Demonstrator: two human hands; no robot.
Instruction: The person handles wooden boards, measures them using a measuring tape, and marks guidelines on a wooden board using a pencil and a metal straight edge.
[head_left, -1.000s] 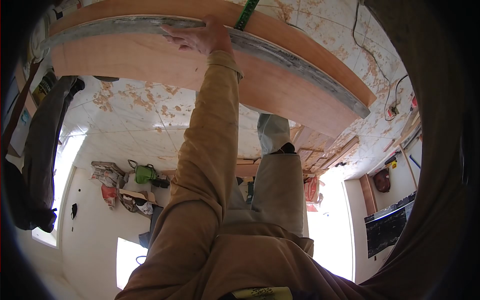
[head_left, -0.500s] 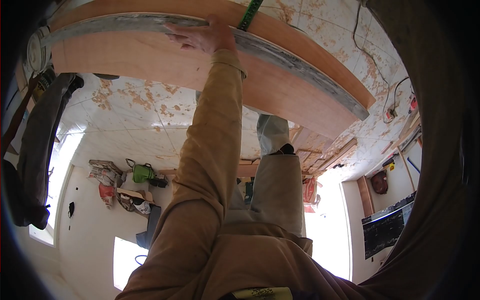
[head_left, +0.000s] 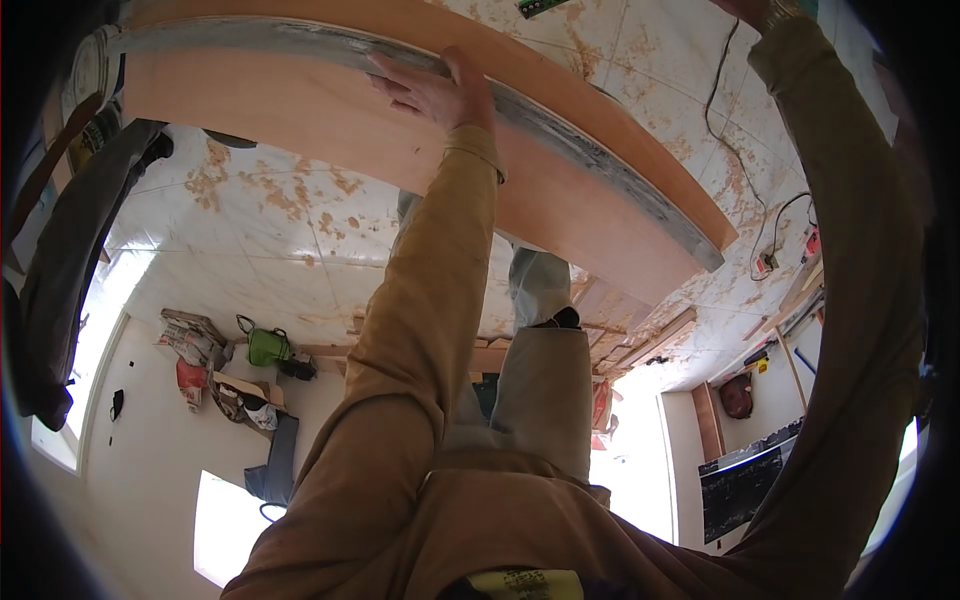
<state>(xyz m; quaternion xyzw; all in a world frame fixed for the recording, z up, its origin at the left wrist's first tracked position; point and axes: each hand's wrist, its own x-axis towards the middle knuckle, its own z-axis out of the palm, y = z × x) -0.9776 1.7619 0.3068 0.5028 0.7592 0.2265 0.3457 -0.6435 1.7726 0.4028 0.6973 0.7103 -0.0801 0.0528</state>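
A curved wooden panel (head_left: pixel 560 210) with a grey strip (head_left: pixel 570 135) along it spans the top of the head view. My left hand (head_left: pixel 440 90) lies on the strip and the wood beside it, fingers stretched out and apart. At the top right edge is part of my right hand (head_left: pixel 745 8), its fingers mostly cut off, so what it holds, if anything, is hidden. A green perforated strip-like piece (head_left: pixel 541 6) shows at the top edge, beyond the panel and between my hands.
Another person's trouser leg (head_left: pixel 75 240) and forearm are at the left, near a white round container (head_left: pixel 92 68). A black cable (head_left: pixel 722 130) crosses the stained floor at right. Wooden boards (head_left: pixel 650 340), a green bag (head_left: pixel 267 345) and a black panel (head_left: pixel 745 490) lie around.
My right arm has come into view at the right. The green piece has moved right and up, off the panel. My left hand stays on the strip as the view shifts.
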